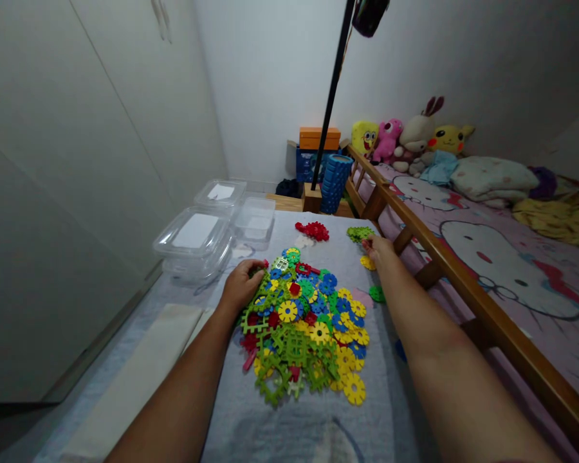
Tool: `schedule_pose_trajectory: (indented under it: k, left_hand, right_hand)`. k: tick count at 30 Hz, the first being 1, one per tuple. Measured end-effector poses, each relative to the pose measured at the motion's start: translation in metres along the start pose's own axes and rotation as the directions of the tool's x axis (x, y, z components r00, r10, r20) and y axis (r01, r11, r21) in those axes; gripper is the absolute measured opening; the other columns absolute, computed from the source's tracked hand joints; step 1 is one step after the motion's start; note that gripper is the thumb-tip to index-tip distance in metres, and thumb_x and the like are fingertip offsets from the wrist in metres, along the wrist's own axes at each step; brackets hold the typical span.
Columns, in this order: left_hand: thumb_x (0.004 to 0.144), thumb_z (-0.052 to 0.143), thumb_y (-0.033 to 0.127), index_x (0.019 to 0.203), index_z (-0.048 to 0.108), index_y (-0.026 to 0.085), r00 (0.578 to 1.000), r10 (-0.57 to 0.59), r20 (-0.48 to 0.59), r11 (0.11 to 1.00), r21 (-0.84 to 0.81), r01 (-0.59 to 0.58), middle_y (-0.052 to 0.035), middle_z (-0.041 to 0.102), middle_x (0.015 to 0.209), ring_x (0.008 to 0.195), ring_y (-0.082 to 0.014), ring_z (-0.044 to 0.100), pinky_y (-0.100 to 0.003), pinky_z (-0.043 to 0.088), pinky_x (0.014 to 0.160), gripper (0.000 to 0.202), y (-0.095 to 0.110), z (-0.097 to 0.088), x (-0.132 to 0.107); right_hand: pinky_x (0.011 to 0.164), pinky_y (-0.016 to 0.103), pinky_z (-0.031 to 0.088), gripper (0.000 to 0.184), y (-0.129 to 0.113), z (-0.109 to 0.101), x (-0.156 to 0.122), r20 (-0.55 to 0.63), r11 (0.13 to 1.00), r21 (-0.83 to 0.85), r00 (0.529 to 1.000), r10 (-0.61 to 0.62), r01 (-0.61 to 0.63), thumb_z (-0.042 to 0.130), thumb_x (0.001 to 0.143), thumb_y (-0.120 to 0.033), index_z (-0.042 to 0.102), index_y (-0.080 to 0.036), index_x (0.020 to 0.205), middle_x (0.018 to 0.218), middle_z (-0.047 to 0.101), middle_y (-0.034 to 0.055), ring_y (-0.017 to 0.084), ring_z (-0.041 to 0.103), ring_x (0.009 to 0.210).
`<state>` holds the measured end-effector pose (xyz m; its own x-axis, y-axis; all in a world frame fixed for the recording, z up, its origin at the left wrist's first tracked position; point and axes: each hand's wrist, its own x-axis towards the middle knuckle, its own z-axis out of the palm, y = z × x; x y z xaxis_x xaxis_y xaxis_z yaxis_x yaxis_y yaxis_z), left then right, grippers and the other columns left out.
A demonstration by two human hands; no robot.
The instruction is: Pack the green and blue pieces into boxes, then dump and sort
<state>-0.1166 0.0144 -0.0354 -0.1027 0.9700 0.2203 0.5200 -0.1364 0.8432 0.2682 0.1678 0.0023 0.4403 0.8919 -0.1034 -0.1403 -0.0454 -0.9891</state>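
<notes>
A mixed heap of plastic building pieces [318, 315] covers the middle of the cloth-covered table, with notched yellow, blue and green discs, olive-green toothed frames and red parts. At the heap's left edge, my left hand [241, 285] has its fingers curled against the green pieces; what lies under them is hidden. My right hand [380, 248] reaches to the far right, closed at the fingertips beside a small pile of light green pieces [359, 233]; what it pinches is too small to name. Just below it lies a yellow disc [367, 262], with green discs [377, 294] nearer.
Red pieces [313, 231] form a small pile at the back. Clear plastic boxes [193, 241] stand left, behind a folded pale cloth [149, 360]. A wooden bed rail [429, 257] runs along the right. A black lamp pole [329, 109] rises behind the table.
</notes>
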Motion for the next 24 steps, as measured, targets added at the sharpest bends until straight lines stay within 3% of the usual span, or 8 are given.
schedule_pose_trajectory:
  k: [7,15,17,20,24]
  left_hand:
    - [0.079,0.057,0.032,0.097,0.071,0.021,1.000,0.022,-0.002,1.000,0.015,-0.022,-0.0061,0.072,0.107,0.102,-0.0240,0.066,-0.040,0.049,0.098,0.025,0.001,-0.001,0.000]
    - [0.079,0.058,0.031,0.096,0.070,0.021,1.000,0.014,-0.004,1.000,0.013,-0.014,-0.0059,0.072,0.106,0.101,-0.0236,0.066,-0.040,0.049,0.099,0.024,0.002,0.000,0.000]
    - [0.079,0.058,0.031,0.096,0.070,0.021,1.000,0.016,-0.001,1.000,0.004,-0.016,-0.0058,0.072,0.106,0.101,-0.0234,0.066,-0.040,0.049,0.099,0.023,0.002,0.000,0.000]
    - [0.078,0.058,0.031,0.096,0.070,0.021,1.000,0.011,-0.003,1.000,-0.005,-0.011,-0.0057,0.072,0.105,0.100,-0.0231,0.066,-0.040,0.049,0.098,0.024,0.003,0.000,-0.001]
    - [0.078,0.058,0.032,0.096,0.070,0.021,1.000,0.009,-0.002,1.000,-0.011,-0.009,-0.0059,0.072,0.104,0.098,-0.0231,0.066,-0.040,0.050,0.097,0.025,0.002,0.000,-0.001]
  right_hand:
    - [0.053,0.023,0.056,0.025,0.001,0.012,0.015,-0.196,0.989,0.095,0.972,0.133,-0.117,0.060,0.074,-0.007,0.042,-0.024,0.077,0.064,0.050,-0.0063,0.010,0.056,0.054]
    - [0.058,0.021,0.056,0.024,0.004,0.010,-0.025,-0.248,0.986,0.146,0.962,0.110,-0.075,0.055,0.066,-0.005,0.043,-0.022,0.077,0.062,0.050,-0.0079,0.009,0.061,0.057]
    - [0.058,0.022,0.056,0.024,0.004,0.009,-0.044,-0.205,0.989,0.136,0.974,0.092,-0.065,0.056,0.065,-0.006,0.046,-0.022,0.079,0.063,0.053,-0.0074,0.009,0.061,0.057]
    - [0.055,0.020,0.053,0.023,0.002,0.008,-0.077,-0.049,0.993,0.091,0.996,0.080,-0.075,0.058,0.063,-0.009,0.053,-0.021,0.082,0.070,0.061,-0.0045,0.009,0.061,0.058]
    - [0.052,0.020,0.048,0.021,0.001,0.009,-0.120,0.142,0.996,-0.049,0.987,0.074,-0.068,0.061,0.064,-0.016,0.059,-0.019,0.085,0.077,0.067,-0.0002,0.010,0.060,0.059]
